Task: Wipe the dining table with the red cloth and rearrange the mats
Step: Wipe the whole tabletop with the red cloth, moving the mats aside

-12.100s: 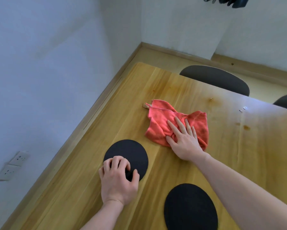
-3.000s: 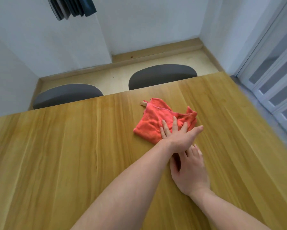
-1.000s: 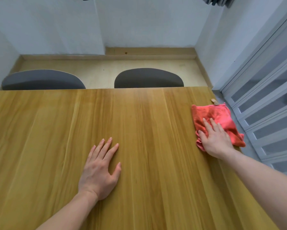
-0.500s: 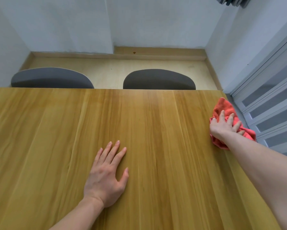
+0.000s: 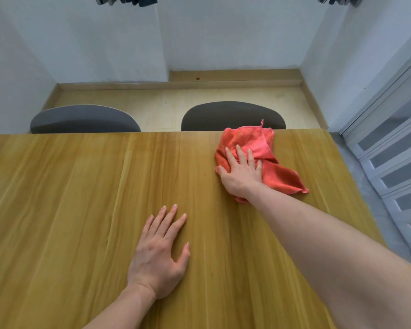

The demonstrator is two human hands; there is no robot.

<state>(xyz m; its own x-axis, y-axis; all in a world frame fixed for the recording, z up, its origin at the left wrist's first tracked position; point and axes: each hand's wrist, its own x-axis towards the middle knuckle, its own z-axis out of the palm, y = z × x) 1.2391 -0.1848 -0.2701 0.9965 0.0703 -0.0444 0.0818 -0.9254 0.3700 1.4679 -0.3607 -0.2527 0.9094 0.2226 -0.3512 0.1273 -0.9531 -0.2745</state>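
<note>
The red cloth (image 5: 268, 153) lies crumpled on the wooden dining table (image 5: 81, 198), near the far edge on the right side. My right hand (image 5: 241, 173) presses flat on the cloth's left part, fingers spread and pointing away from me. My left hand (image 5: 160, 250) rests flat on the bare table nearer to me, fingers apart, holding nothing. No mats are in view.
Two dark grey chair backs (image 5: 84, 119) (image 5: 233, 116) stand behind the table's far edge. White walls close the room behind them. A grey panelled sliding door (image 5: 394, 148) runs along the right, close to the table's right edge.
My right hand has slid the cloth from the table's right edge leftward and up to the far edge. My left hand has stayed flat on the table.
</note>
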